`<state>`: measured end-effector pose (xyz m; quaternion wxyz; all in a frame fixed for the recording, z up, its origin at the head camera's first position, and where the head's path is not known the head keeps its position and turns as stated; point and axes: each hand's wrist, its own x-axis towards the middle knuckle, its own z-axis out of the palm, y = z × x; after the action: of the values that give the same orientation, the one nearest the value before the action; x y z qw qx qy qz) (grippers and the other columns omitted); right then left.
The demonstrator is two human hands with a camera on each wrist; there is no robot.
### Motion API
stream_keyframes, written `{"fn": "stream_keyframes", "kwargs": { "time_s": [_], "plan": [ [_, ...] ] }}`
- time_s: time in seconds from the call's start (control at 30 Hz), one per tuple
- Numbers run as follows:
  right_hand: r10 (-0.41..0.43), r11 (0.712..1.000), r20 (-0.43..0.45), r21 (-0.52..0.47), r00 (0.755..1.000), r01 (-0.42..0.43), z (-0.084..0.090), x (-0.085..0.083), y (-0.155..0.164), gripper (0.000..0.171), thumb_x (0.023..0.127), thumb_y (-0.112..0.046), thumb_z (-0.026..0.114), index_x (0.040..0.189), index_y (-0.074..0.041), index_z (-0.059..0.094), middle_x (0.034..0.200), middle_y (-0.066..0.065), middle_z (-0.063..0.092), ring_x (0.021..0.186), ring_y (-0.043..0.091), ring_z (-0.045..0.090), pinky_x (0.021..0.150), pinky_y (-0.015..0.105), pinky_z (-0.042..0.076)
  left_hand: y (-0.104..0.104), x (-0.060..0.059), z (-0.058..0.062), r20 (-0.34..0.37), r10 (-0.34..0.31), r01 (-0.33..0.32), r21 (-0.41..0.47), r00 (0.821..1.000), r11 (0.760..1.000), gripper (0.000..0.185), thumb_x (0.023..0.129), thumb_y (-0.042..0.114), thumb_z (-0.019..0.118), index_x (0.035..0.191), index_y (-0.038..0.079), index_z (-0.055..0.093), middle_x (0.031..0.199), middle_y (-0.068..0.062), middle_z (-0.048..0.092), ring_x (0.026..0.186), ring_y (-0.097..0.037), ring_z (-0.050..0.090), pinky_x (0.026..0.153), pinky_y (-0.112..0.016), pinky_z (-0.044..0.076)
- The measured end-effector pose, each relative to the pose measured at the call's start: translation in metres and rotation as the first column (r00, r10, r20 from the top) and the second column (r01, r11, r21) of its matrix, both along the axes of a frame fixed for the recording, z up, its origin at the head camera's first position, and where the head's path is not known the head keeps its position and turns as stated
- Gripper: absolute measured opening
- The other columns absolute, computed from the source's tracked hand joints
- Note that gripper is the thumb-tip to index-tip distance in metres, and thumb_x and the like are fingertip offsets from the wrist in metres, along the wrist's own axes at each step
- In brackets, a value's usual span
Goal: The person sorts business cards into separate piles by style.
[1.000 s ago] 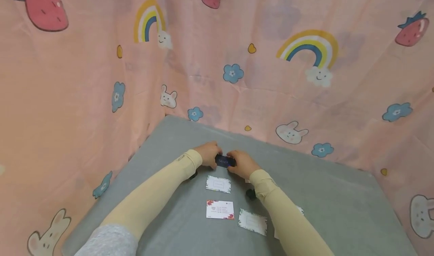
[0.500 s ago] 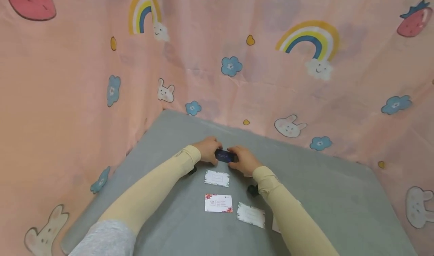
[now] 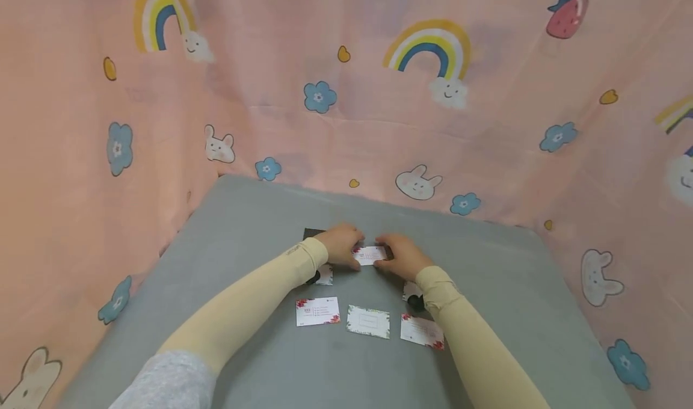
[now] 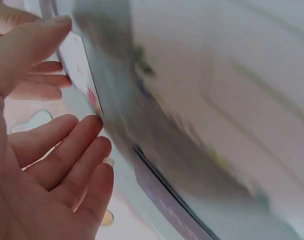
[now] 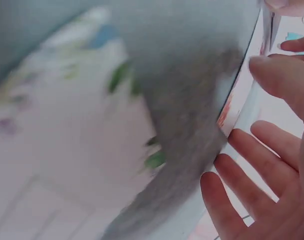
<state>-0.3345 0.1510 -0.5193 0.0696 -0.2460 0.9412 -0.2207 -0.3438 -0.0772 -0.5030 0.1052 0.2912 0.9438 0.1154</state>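
A white card with red flower corners [image 3: 370, 255] is at the middle of the grey table, between both hands. My left hand [image 3: 342, 245] holds its left end, thumb at one long edge and fingertips at the other, as the left wrist view shows. My right hand [image 3: 405, 257] pinches the right end the same way, with a dark strip beside its fingertips. Behind the left wrist lies a dark card [image 3: 313, 233], mostly hidden in the head view; its dark edge [image 4: 166, 200] shows in the left wrist view.
Nearer the front lie a red-flowered card [image 3: 317, 311], a green-leaf card [image 3: 368, 322] and another red-flowered card [image 3: 422, 331]. Leaf-edged cards [image 3: 326, 275] are partly covered by both wrists. A patterned pink curtain [image 3: 346, 132] stands behind the table.
Both hands have let go of the dark card, which now lies left of them, and have moved right to the red-flowered white card. The head view has turned right.
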Motion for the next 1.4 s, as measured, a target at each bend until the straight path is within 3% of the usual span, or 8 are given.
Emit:
{"fn": "stream_keyframes", "kwargs": {
  "time_s": [0.17, 0.47, 0.67, 0.9, 1.17, 1.4],
  "plan": [
    [0.026, 0.999, -0.002, 0.029, 1.000, -0.026, -0.004, 0.002, -0.001, 0.058, 0.096, -0.023, 0.084, 0.146, 0.000, 0.063, 0.145, 0.019, 0.067, 0.139, 0.040, 0.060, 0.120, 0.056, 0.046, 0.006, 0.002, -0.003, 0.008, 0.026, -0.026, -0.001, 1.000, 1.000, 0.065, 0.087, 0.032, 0.089, 0.143, 0.005, 0.068, 0.138, -0.012, 0.070, 0.129, -0.028, 0.066, 0.114, -0.042, 0.052],
    [0.029, 1.000, -0.029, 0.011, 0.999, -0.029, -0.002, 0.003, -0.003, 0.054, 0.094, -0.020, 0.084, 0.142, -0.002, 0.067, 0.138, 0.017, 0.070, 0.132, 0.036, 0.065, 0.115, 0.053, 0.050, 0.010, -0.011, -0.007, 0.059, 0.066, -0.066, 0.002, 0.996, 0.998, 0.061, 0.080, 0.027, 0.093, 0.135, 0.008, 0.074, 0.128, -0.010, 0.071, 0.116, -0.023, 0.063, 0.102, -0.039, 0.054],
    [0.013, 1.000, -0.025, -0.003, 1.000, -0.013, -0.006, -0.005, -0.011, 0.049, 0.096, -0.018, 0.082, 0.140, -0.001, 0.068, 0.137, 0.017, 0.071, 0.127, 0.034, 0.066, 0.112, 0.053, 0.052, 0.004, -0.018, -0.003, 0.072, 0.082, -0.083, 0.008, 0.994, 0.997, 0.058, 0.084, 0.023, 0.090, 0.139, 0.011, 0.073, 0.134, -0.011, 0.068, 0.121, -0.024, 0.061, 0.106, -0.039, 0.052],
    [0.011, 1.000, -0.077, -0.013, 0.997, -0.013, -0.012, -0.007, -0.012, 0.047, 0.096, -0.017, 0.082, 0.137, 0.000, 0.069, 0.132, 0.017, 0.072, 0.121, 0.033, 0.067, 0.109, 0.054, 0.053, -0.002, -0.017, -0.002, 0.054, 0.075, -0.077, 0.041, 0.996, 0.996, 0.052, 0.089, 0.019, 0.087, 0.138, 0.010, 0.073, 0.134, -0.011, 0.069, 0.118, -0.024, 0.063, 0.106, -0.040, 0.053],
    [0.006, 1.000, -0.091, 0.021, 0.996, -0.004, -0.015, 0.005, -0.010, 0.056, 0.096, -0.021, 0.082, 0.144, 0.001, 0.064, 0.140, 0.020, 0.069, 0.132, 0.037, 0.065, 0.114, 0.055, 0.050, -0.009, 0.001, -0.009, -0.011, 0.064, -0.064, 0.015, 0.998, 0.998, 0.062, 0.090, 0.029, 0.086, 0.147, 0.011, 0.066, 0.139, -0.012, 0.065, 0.125, -0.025, 0.063, 0.110, -0.041, 0.053],
    [0.001, 0.997, -0.194, 0.081, 0.981, 0.015, -0.007, 0.035, -0.014, 0.062, 0.095, -0.031, 0.084, 0.146, -0.005, 0.064, 0.141, 0.014, 0.070, 0.132, 0.034, 0.065, 0.113, 0.051, 0.053, -0.040, 0.039, 0.004, -0.020, 0.105, -0.104, 0.071, 0.994, 0.992, 0.073, 0.095, 0.040, 0.083, 0.156, 0.012, 0.057, 0.147, -0.009, 0.060, 0.132, -0.024, 0.062, 0.113, -0.043, 0.053]
  ]
}}
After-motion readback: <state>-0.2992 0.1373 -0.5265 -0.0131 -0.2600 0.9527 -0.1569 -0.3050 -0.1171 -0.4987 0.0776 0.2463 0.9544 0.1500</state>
